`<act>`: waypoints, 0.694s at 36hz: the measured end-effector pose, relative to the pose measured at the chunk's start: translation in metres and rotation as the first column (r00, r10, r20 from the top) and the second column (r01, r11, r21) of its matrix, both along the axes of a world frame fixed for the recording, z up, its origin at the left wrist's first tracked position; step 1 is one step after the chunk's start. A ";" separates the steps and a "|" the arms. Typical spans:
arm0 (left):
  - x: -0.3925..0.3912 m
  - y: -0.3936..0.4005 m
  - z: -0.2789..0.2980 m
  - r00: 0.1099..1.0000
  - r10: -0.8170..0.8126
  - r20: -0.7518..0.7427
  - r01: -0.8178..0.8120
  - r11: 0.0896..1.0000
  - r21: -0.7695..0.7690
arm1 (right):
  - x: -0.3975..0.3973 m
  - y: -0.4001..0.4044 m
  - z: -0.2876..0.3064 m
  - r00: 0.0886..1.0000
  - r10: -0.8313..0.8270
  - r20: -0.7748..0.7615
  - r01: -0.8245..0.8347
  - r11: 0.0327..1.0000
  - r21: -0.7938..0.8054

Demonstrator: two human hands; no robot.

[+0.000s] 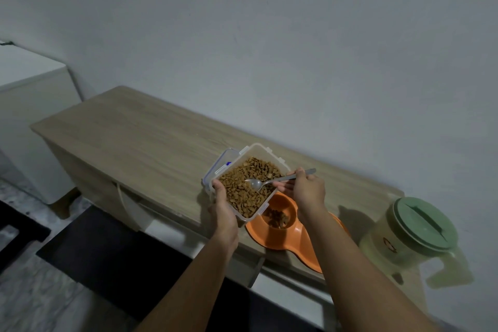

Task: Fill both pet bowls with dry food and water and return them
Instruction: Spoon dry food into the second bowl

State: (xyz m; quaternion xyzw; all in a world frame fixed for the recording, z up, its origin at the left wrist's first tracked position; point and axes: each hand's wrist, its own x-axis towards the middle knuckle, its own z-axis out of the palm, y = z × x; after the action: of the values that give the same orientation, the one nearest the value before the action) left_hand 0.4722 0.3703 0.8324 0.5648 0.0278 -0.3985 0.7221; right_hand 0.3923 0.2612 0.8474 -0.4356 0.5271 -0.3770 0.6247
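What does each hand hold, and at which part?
The left hand holds the clear kibble container by its near corner. The right hand pinches the metal spoon at its handle.

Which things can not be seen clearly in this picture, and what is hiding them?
All in the head view:
- Second compartment of the orange plastic double pet bowl: covered by the right hand and its forearm, so its contents cannot be told.
- Clear lid with blue clips: mostly behind the clear plastic food container that the left hand holds.
- Pitcher with a green lid: water level unreadable through the cloudy wall.
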 end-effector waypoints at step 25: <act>0.006 -0.014 -0.008 1.000 -0.025 -0.019 0.024 0.999 -0.040 | -0.006 -0.013 0.001 0.982 -0.118 0.148 0.094 0.983 0.159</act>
State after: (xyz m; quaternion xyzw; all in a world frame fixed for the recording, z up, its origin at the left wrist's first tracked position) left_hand 0.4780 0.3561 0.8249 0.5466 0.0199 -0.4132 0.7281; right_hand 0.3867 0.2479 0.8485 -0.3275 0.5259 -0.4018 0.6744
